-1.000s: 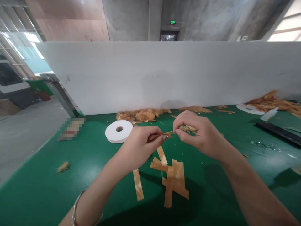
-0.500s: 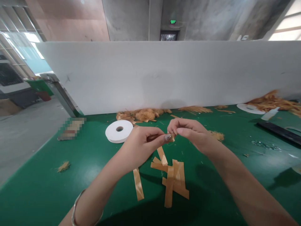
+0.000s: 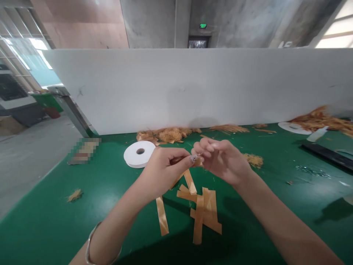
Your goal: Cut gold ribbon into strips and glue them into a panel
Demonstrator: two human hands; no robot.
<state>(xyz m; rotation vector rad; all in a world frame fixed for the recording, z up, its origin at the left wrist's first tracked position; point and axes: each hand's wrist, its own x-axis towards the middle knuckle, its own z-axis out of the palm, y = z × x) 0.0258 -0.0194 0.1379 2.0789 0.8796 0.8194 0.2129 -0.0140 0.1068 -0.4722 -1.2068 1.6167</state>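
Both hands are up over the middle of the green counter (image 3: 55, 221), pinching the same little tan ribbon strip (image 3: 180, 176). The left hand (image 3: 162, 171) has its fingers closed narrow on the strip's top end, and the rest dangles down toward the counter. The right hand (image 3: 220, 160) has its fingertips (image 3: 199, 151) bunched tight at that same end, touching the left's. Right below sits a messy pile of cut ribbon strips (image 3: 202, 211). A white tape roll (image 3: 139, 153) lies further back left, with frayed ribbon scraps (image 3: 168, 134) along the back edge by the white partition (image 3: 193, 88).
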